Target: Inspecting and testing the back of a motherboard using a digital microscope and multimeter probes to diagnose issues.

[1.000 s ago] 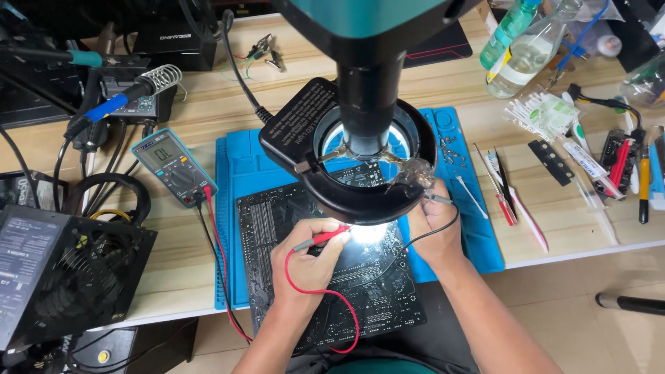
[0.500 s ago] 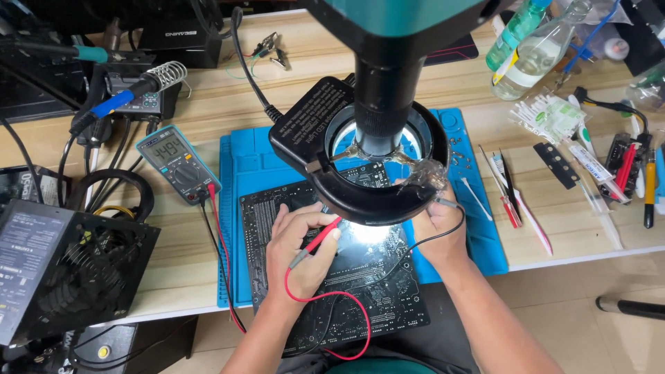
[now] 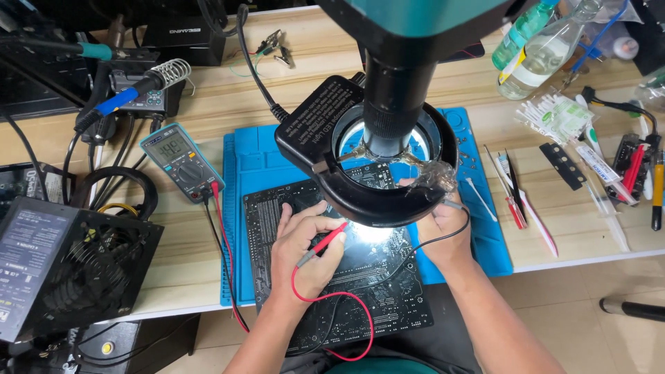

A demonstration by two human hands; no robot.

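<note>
Blue mat (image 3: pixel 256 166), left hand (image 3: pixel 301 253) pinching red probe (image 3: pixel 322 244)

Red probe (image 3: pixel 324 244), black circuit board (image 3: pixel 360 291), blue mat (image 3: pixel 253 163), seemingly black probe lead (image 3: pixel 436 239), teal multimeter (image 3: pixel 179 161).

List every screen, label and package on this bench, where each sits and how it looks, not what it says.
Multimeter: left of the blue mat, teal case, pale grey rectangular screen lit with digits.
Power supply: far left, black box, grey label on top.
Ring light: centre, above the circuit board, black, white print on its arm.
Cotton swab pack: upper right, clear bag.
Bottles: top right, clear and green, yellow-white label.
</note>
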